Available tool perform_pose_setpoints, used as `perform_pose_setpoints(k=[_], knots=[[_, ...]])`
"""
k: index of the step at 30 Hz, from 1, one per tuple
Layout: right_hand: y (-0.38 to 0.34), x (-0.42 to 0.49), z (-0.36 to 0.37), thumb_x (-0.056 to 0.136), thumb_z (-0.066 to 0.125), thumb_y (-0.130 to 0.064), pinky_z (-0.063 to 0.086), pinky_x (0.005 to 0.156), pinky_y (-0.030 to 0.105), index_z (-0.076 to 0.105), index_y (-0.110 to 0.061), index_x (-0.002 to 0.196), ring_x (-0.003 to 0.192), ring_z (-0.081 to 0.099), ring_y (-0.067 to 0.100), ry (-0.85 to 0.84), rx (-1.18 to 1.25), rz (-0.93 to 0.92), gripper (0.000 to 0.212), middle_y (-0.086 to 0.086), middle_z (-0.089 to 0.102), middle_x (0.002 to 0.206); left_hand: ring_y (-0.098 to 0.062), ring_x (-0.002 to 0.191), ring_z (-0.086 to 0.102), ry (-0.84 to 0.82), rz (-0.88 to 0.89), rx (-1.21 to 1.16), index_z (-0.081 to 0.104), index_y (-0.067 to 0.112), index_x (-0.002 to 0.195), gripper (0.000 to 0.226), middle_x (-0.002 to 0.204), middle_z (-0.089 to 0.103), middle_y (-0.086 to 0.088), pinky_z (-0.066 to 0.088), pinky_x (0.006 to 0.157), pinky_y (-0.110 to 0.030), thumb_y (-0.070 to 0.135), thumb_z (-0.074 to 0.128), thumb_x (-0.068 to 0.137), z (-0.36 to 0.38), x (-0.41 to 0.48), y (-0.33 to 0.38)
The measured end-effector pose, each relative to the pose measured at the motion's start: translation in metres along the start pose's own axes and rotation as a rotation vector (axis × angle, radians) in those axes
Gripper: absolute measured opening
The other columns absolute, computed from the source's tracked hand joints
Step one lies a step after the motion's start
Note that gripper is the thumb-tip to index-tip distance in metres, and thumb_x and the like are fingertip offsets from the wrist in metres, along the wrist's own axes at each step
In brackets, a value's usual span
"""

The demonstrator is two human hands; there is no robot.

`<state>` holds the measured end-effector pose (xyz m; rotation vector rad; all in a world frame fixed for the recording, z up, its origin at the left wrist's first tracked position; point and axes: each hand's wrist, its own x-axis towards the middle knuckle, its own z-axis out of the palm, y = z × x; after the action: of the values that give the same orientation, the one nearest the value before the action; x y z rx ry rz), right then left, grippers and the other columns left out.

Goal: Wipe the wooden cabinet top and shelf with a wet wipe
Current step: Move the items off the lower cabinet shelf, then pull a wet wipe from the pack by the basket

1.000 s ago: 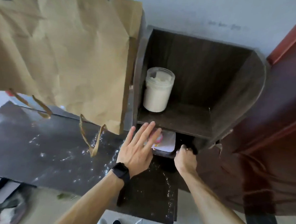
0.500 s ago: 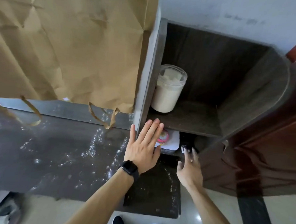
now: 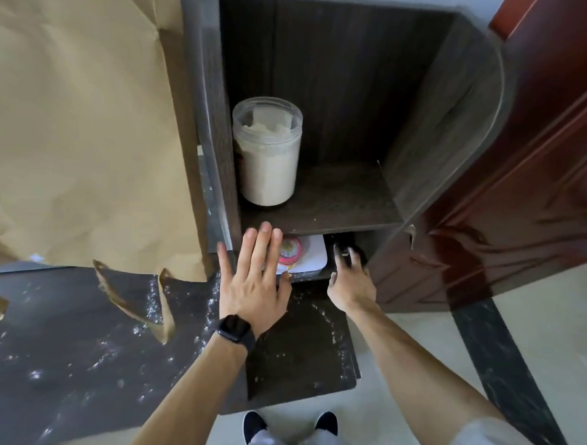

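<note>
The dark wooden cabinet [image 3: 461, 105] stands open in front of me, and its shelf [image 3: 347, 201] shows pale specks of dust. In the lower compartment lies a white wipes pack [image 3: 312, 254] with a round pink label. My left hand [image 3: 255, 281] lies flat with its fingers apart, covering the pack's left end and the compartment's front edge. My right hand [image 3: 350, 283] reaches into the dark gap to the right of the pack. Its fingertips are on a small dark object, and the grip is unclear. No loose wipe is in view.
A clear jar [image 3: 268, 166] of pale powder stands at the shelf's left. A large brown paper bag [image 3: 79, 126] hangs to the left, above a dark speckled counter [image 3: 74, 347]. A red-brown door [image 3: 543, 167] closes the right side. My shoes [image 3: 254, 424] are on the pale floor.
My right hand went from a fist at the compartment's edge to extended fingers reaching deeper beside the pack. My left hand stayed flat. The view moved closer to the cabinet.
</note>
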<state>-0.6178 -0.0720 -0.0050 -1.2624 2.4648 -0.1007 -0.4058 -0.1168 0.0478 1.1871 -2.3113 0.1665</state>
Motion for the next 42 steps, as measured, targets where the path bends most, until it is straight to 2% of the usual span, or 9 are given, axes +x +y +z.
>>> perform_pose_setpoints(k=[6,10,12,15,18,27,30,35,42], knots=[[0.02,-0.033,-0.013,0.095,0.041,-0.019,0.046,0.104,0.041,0.014,-0.039,0.153,0.132,0.044,0.031,0.016,0.085,-0.098,0.068,-0.002,0.018,0.161,-0.019,0.154,-0.011,-0.109,-0.056,0.011,-0.003,0.018,0.16,0.105,0.168,-0.002,-0.001,0.005,0.119,-0.064,0.04,0.065,0.083,-0.014,0.0,0.008],[0.068,-0.09,-0.025,0.101,0.039,-0.028,0.027,0.118,0.035,0.029,-0.03,0.152,0.141,0.035,0.022,0.078,0.127,-0.117,0.053,-0.003,0.029,0.159,-0.026,0.154,-0.01,-0.196,-0.162,-0.022,0.001,0.013,0.16,0.106,0.168,-0.002,-0.009,0.007,0.119,-0.063,0.038,0.066,0.081,-0.033,0.001,0.035],[0.107,-0.134,-0.03,0.101,0.042,-0.032,0.024,0.117,0.032,0.035,-0.031,0.15,0.141,0.035,0.018,0.139,0.194,-0.083,0.05,-0.007,0.034,0.157,-0.025,0.154,-0.012,-0.239,-0.117,-0.064,0.002,0.018,0.16,0.104,0.168,-0.004,-0.007,0.002,0.119,-0.062,0.034,0.066,0.08,-0.038,-0.005,0.063],[0.177,-0.216,-0.036,0.099,0.052,-0.032,0.036,0.11,0.032,0.048,-0.03,0.144,0.135,0.042,0.017,0.285,0.298,0.003,0.045,-0.008,0.047,0.148,-0.02,0.155,-0.006,-0.356,0.098,-0.116,0.012,0.024,0.16,0.094,0.169,0.002,0.0,0.001,0.119,-0.06,0.033,0.063,0.082,-0.036,-0.03,0.136],[0.253,-0.305,-0.031,0.093,0.064,-0.021,0.043,0.104,0.039,0.059,-0.017,0.135,0.126,0.051,0.027,0.468,0.334,0.127,0.042,0.002,0.06,0.135,-0.019,0.155,-0.005,-0.551,0.253,-0.175,0.006,0.028,0.16,0.086,0.168,0.0,0.004,0.005,0.121,-0.059,0.037,0.053,0.089,-0.03,-0.069,0.237],[0.425,-0.558,0.017,0.087,0.072,-0.018,0.048,0.102,0.041,0.066,-0.018,0.125,0.12,0.056,0.028,0.741,0.311,0.717,0.038,0.001,0.065,0.128,-0.014,0.154,0.0,-0.861,0.898,-0.296,0.006,0.03,0.159,0.072,0.168,0.004,0.005,0.004,0.123,-0.049,0.045,0.039,0.098,-0.043,-0.243,0.53],[0.461,-0.623,0.037,0.085,0.073,-0.019,0.045,0.102,0.035,0.067,-0.02,0.122,0.117,0.058,0.028,0.771,0.31,0.883,0.038,0.0,0.066,0.125,-0.015,0.154,0.0,-0.931,1.059,-0.342,0.006,0.031,0.159,0.069,0.168,0.004,0.006,0.001,0.123,-0.048,0.046,0.039,0.099,-0.062,-0.301,0.604],[0.517,-0.7,0.071,0.083,0.074,-0.016,0.049,0.1,0.039,0.069,-0.017,0.12,0.116,0.058,0.03,0.748,0.339,1.142,0.038,0.004,0.067,0.123,-0.014,0.154,0.004,-1.001,1.358,-0.334,0.015,0.028,0.158,0.067,0.167,0.01,0.004,0.002,0.123,-0.048,0.039,0.042,0.099,-0.079,-0.383,0.709],[0.611,-0.782,0.116,0.084,0.072,-0.019,0.051,0.097,0.044,0.069,-0.016,0.119,0.118,0.059,0.033,0.575,0.373,1.401,0.035,0.006,0.067,0.125,-0.015,0.152,0.014,-1.03,1.683,-0.299,0.025,0.028,0.154,0.063,0.163,0.023,0.005,0.008,0.121,-0.048,0.034,0.045,0.095,-0.072,-0.499,0.852]])
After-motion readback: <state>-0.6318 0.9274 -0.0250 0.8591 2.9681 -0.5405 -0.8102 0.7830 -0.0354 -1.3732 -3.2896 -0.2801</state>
